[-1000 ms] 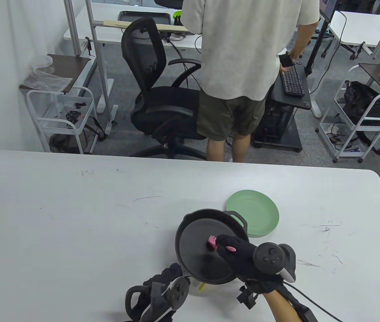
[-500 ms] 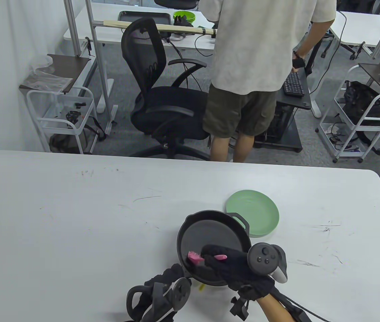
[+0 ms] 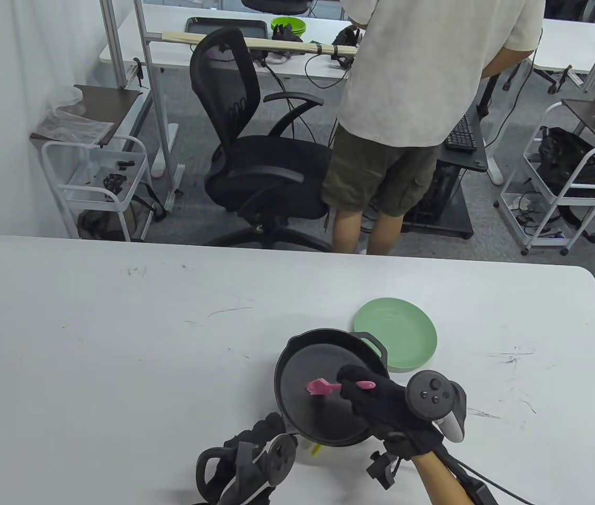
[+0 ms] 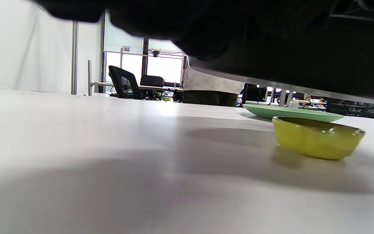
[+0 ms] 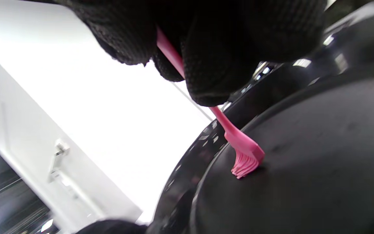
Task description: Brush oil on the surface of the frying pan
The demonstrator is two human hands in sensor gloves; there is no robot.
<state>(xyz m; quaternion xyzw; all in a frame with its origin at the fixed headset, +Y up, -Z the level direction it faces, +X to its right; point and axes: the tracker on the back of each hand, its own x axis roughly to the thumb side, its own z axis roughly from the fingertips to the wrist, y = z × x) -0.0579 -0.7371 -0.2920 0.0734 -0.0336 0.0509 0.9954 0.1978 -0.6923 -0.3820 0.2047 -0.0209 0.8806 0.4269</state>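
Observation:
A black frying pan [image 3: 308,368] is lifted off the white table at its near side. My right hand [image 3: 376,397] grips a pink silicone brush [image 3: 321,387] by its handle; the bristles [image 5: 243,164] touch the pan's inner surface [image 5: 304,169]. My left hand [image 3: 260,436] is at the pan's near-left rim, where the pan's handle is hidden; the grip itself cannot be seen. In the left wrist view the pan's dark underside [image 4: 287,65] hangs above a small yellow oil dish [image 4: 317,136] that stands on the table.
A pale green plate [image 3: 400,334] lies on the table just behind and right of the pan, also seen in the left wrist view [image 4: 291,112]. A person [image 3: 413,105], an office chair [image 3: 255,158] and carts stand beyond the table's far edge.
The brush swept from the pan's middle right down to its near left, then back up to the middle. The pan shifted slightly. The left hand stayed in place.

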